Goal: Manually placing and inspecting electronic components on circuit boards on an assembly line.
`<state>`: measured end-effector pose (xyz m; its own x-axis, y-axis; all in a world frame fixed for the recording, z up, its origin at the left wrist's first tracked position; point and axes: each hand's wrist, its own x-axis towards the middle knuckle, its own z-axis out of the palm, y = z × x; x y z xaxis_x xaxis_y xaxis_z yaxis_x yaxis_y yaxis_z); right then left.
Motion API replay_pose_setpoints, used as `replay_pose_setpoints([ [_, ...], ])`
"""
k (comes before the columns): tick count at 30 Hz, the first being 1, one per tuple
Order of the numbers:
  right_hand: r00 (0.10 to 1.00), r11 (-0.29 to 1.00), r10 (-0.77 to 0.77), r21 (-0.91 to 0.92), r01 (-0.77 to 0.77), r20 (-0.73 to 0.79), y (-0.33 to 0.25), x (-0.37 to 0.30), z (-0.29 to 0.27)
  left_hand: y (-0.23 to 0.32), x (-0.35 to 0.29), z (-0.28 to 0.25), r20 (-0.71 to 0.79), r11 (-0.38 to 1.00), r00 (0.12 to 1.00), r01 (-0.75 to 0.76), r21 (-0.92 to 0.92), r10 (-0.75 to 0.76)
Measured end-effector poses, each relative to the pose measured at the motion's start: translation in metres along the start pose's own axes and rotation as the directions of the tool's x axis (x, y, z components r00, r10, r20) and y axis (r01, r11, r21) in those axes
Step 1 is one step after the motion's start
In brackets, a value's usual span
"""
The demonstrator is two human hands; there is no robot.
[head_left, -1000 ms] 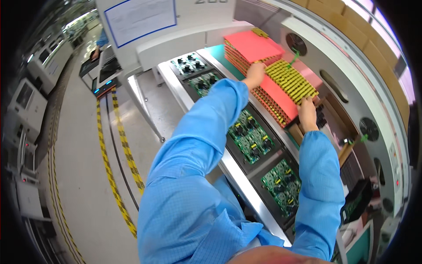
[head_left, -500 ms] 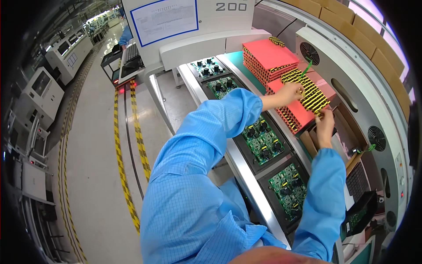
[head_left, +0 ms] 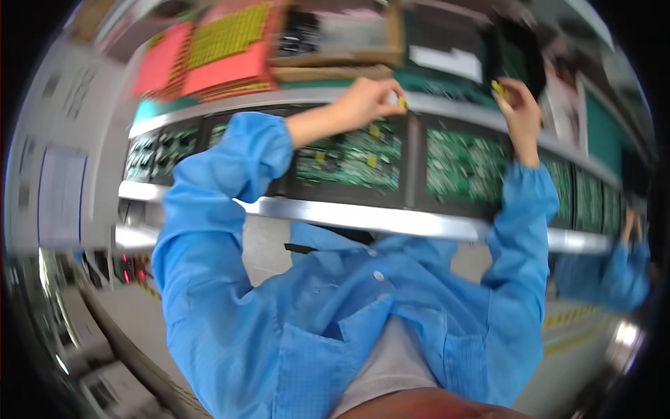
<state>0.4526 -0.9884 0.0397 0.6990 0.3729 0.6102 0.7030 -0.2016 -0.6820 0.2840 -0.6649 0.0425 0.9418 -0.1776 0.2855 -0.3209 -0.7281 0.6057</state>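
- Yellow shows at both sets of fingertips: the left hand [head_left: 368,103] has its grip narrow, pinching a small left part [head_left: 402,103]; the right hand [head_left: 522,115] likewise pinches a small right part [head_left: 497,89].
- Both parts are above the metal far rail [head_left: 453,103], well apart, with open room between the hands.
- Nearer lie the middle circuit board [head_left: 352,162] and the right circuit board [head_left: 460,167], side by side in dark carriers, a dark divider [head_left: 413,164] between them.
- Along the near edge runs a bright near rail [head_left: 377,217], close to the blue smock [head_left: 377,300].
- Far left, beyond the far rail, stand red stacks [head_left: 162,61] topped partly by yellow rows [head_left: 227,42]; a carton [head_left: 396,35] sits just right of them.
- The left forearm and sleeve hide parts of the boards below; the right sleeve covers the right board's near right corner.
- At the far right edge another person's hand [head_left: 631,223] and sleeve are only partly visible.
- Motion blur softens the boards' components and the exact shape of both pinched parts.
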Motion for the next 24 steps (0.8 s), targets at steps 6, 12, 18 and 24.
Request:
replay_pose_setpoints([
  [6,0.962,0.969,0.228,-0.128,-0.209,0.152,0.032,-0.068,-0.049,0.025,0.04,0.081,0.244,1.0,0.97,-0.025,0.015,0.021],
  [12,0.915,0.971,0.187,-0.205,-0.118,0.357,0.029,-0.076,-0.042,0.032,0.049,0.112,0.25,0.985,0.967,-0.079,0.156,0.038],
  [18,0.904,0.94,0.133,-0.34,0.014,0.407,0.03,-0.087,-0.04,0.032,0.049,0.122,0.274,0.963,0.962,-0.084,0.257,0.011],
  [24,0.875,0.929,0.222,-0.365,-0.057,0.43,0.005,-0.072,-0.046,0.036,0.048,0.116,0.306,0.945,0.951,-0.07,0.319,-0.033],
])
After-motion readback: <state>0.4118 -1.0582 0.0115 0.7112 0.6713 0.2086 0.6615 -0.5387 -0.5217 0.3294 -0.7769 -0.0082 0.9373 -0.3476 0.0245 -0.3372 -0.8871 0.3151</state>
